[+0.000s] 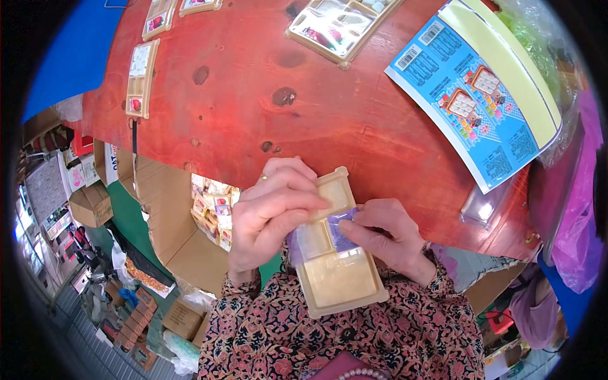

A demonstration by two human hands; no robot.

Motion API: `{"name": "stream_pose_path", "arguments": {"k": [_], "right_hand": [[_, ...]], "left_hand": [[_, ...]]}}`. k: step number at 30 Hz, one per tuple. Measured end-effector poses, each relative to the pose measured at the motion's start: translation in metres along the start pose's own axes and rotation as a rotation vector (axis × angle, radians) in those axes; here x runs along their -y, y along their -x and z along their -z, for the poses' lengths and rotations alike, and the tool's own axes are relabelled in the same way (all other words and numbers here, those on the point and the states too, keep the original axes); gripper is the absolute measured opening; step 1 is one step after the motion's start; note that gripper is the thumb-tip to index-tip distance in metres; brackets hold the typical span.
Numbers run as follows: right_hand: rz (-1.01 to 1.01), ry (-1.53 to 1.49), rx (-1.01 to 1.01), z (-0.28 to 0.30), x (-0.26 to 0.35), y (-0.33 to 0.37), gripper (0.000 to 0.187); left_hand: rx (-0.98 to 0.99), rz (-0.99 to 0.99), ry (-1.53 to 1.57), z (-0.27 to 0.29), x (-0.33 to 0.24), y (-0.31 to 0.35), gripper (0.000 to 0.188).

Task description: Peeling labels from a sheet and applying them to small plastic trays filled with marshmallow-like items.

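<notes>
You hold a beige tray (pixel 342 282) over your lap, at the near edge of the red desk (pixel 240 95), tilted a little, its far end leaning right. Your left hand (pixel 272 212) grips the tray along its left side toward the far end, fingers bent and closed on it, with the thumb drawn in near the index finger. Your right hand (pixel 392 237) is at the tray's right side, thumb and index finger almost together on a purple film (pixel 342 234) over the middle compartments; you cannot tell from here whether those fingers pinch the film or only press it. The near compartment is the largest and shows plain beige. Far left on the desk lies a slim tray (pixel 140 79) with white and red contents, and a wide tray (pixel 345 25) sits at the far middle. To the right, a blue printed sheet (pixel 459 104) lies at a slant, with a clear case (pixel 481 206) nearer you and a pink-purple bag (pixel 579 215) beyond the desk's right side. Left of your left hand, an open carton (pixel 168 209) holds small colourful packs (pixel 215 212).
</notes>
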State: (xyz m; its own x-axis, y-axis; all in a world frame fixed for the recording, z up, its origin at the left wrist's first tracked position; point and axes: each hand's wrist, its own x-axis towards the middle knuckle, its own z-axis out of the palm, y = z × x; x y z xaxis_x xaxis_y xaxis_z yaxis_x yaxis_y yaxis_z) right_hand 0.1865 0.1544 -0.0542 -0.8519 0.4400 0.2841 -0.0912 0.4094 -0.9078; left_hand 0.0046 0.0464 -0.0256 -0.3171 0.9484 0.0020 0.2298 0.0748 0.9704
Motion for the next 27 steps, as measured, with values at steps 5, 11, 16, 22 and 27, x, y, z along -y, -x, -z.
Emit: {"name": "stream_pose_path", "arguments": {"k": [5,11,16,22,27], "right_hand": [[0.004,-0.002,0.006,-0.003,-0.004,0.004,0.035],[0.021,0.016,-0.027,-0.002,-0.004,0.003,0.034],[0.026,0.000,-0.092,-0.001,-0.006,0.001,0.034],[0.032,0.013,-0.098,-0.005,-0.007,0.004,0.035],[0.264,0.098,0.005,-0.004,-0.009,0.001,0.035]], "left_hand": [[0.096,-0.094,-0.038,0.005,-0.002,-0.002,0.013],[-0.050,-0.006,0.239,0.002,0.009,0.011,0.030],[-0.194,-0.097,0.546,-0.001,0.018,0.019,0.034],[-0.002,-0.182,0.419,0.006,0.028,0.013,0.014],[0.055,-0.043,0.223,0.001,0.010,0.002,0.015]]}}
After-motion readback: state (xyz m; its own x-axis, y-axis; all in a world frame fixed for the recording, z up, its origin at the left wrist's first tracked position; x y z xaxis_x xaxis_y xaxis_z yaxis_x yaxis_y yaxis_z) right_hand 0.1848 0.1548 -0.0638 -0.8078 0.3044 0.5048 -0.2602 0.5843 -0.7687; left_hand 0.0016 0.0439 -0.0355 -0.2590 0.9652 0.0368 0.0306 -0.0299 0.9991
